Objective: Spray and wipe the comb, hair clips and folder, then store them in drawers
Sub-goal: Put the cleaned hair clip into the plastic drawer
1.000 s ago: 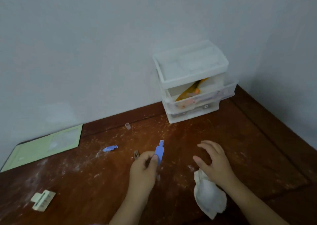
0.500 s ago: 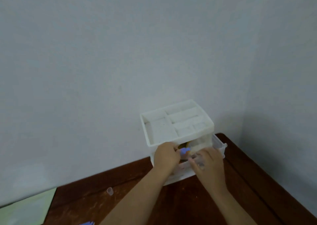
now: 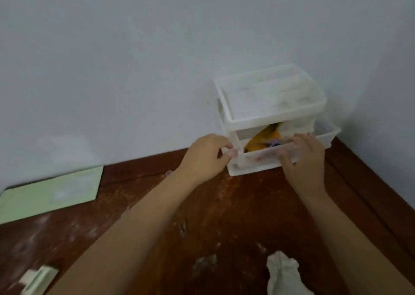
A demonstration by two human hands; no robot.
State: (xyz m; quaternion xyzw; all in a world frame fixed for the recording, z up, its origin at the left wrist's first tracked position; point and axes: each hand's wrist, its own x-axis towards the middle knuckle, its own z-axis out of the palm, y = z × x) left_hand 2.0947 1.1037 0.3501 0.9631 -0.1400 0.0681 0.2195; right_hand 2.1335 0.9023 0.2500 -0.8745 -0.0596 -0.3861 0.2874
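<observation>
Drawer [image 3: 267,157] in both hands' grip

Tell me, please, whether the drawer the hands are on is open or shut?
Open: the drawer juts forward of the white organizer, its orange contents showing above the front wall.

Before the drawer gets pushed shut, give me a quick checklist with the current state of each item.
1. Drawer pulled out of the white drawer unit: ok.
2. Right hand grips the drawer's front edge: ok.
3. Left hand steadies the unit at its left front corner: ok.
4. Nothing sticks up past the drawer rim: not ok, a yellow-orange item rises up under the tier above.
5. Blue hair clip inside the drawer: cannot tell, only a small dark blue speck shows.
6. Remaining items within reach: ok, green folder and cloth lie on the table.
</observation>
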